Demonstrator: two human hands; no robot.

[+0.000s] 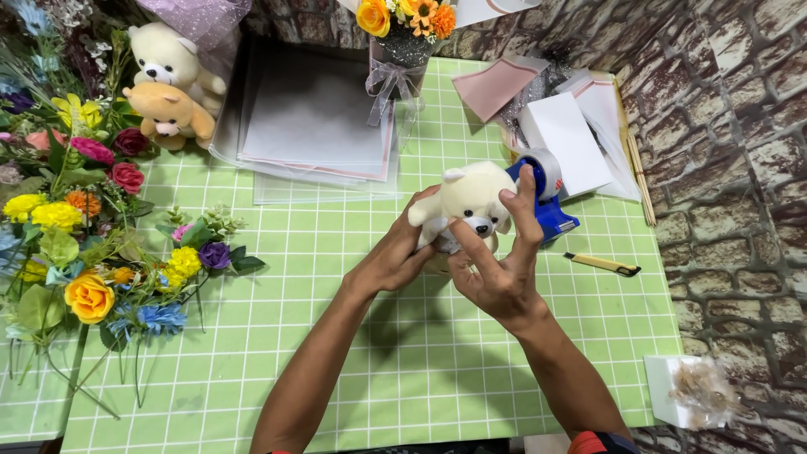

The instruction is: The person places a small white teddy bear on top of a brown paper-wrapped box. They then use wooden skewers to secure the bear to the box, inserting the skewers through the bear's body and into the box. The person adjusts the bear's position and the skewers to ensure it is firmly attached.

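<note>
A small cream plush bear (467, 195) is held up over the green checked table (336, 336). My left hand (397, 252) grips its body from below and behind. My right hand (500, 261) holds its head side, thumb and forefinger pinching near the face, other fingers spread. A bit of clear tape seems stuck under the bear, though this is hard to make out.
A blue tape dispenser (546, 197) sits just behind the bear, a yellow cutter (602, 264) to its right. Two more plush bears (168, 84), loose artificial flowers (76, 227), wrapping sheets (311, 118), a small bouquet (403, 34), white boxes (567, 139) and wooden sticks (639, 168) lie around.
</note>
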